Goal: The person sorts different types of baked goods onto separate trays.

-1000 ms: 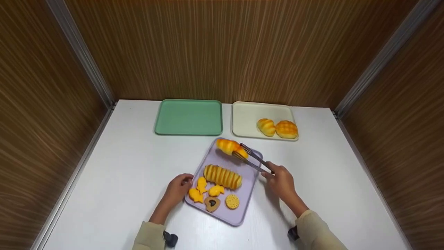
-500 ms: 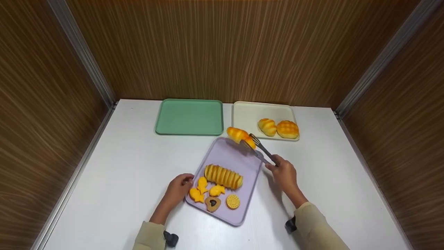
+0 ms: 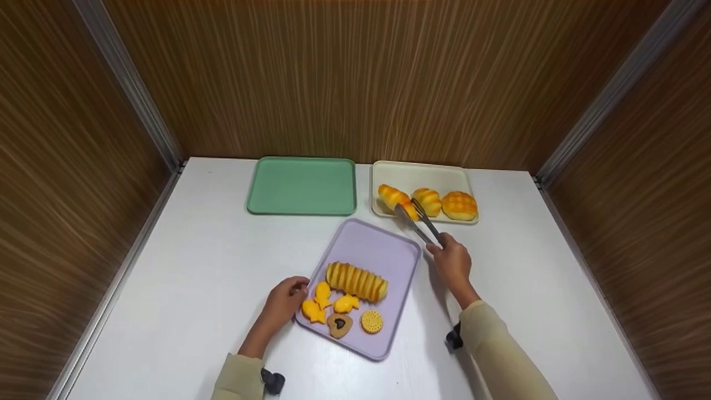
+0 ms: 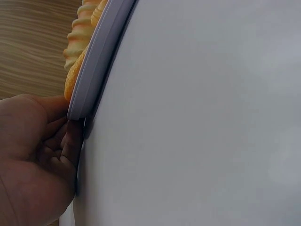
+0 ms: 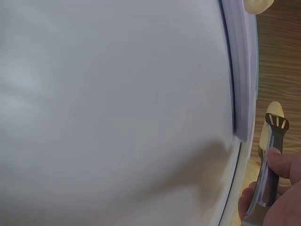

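My right hand (image 3: 454,261) grips metal tongs (image 3: 426,223), also seen in the right wrist view (image 5: 268,174). Their tips hold a croissant-like bread roll (image 3: 393,195) over the left front of the cream tray (image 3: 389,169); whether it touches the tray I cannot tell. Beside it on that tray lie a striped bun (image 3: 426,201) and a round crosshatched bun (image 3: 459,206). My left hand (image 3: 288,300) holds the left edge of the lilac tray (image 3: 372,239), thumb and fingers at its rim (image 4: 87,80) in the left wrist view. That tray bears a long ridged loaf (image 3: 356,281).
Several fish-shaped crackers (image 3: 346,304), a heart-shaped cookie (image 3: 339,325) and a round biscuit (image 3: 371,321) lie at the lilac tray's near end. A green tray (image 3: 301,186) stands at the back left. Wood-grain walls (image 3: 355,83) enclose the white table (image 3: 183,266).
My right hand has carried the croissant-like roll in the tongs from above the lilac tray, away and rightward, to the cream tray. My left hand has stayed at the lilac tray's edge.
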`<state>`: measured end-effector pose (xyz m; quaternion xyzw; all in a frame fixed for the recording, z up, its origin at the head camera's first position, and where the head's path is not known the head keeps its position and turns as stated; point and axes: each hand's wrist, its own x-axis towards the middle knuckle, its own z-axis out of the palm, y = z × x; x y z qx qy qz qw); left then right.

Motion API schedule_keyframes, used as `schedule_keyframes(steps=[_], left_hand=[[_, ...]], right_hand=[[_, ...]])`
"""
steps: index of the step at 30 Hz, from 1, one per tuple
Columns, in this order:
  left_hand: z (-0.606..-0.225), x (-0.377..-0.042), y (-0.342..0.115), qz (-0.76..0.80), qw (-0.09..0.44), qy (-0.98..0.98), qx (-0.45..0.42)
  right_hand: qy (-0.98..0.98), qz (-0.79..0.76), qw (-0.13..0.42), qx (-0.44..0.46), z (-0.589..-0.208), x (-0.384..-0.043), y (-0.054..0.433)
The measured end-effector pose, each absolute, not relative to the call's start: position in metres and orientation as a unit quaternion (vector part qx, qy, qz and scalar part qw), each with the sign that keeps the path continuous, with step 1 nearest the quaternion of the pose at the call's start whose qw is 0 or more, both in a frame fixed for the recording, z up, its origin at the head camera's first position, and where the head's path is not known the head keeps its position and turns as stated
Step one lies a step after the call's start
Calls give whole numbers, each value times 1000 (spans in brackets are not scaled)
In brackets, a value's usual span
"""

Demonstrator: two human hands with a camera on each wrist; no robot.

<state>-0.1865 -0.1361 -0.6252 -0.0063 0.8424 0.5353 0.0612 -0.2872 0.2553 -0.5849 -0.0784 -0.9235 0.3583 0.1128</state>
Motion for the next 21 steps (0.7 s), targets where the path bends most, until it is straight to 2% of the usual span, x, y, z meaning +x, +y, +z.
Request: schedule_keyframes(steps=[21], left_hand=[[-625, -187, -137, 544, 56, 837, -6]], right_hand=[[-940, 314, 96, -96, -585, -321, 242]])
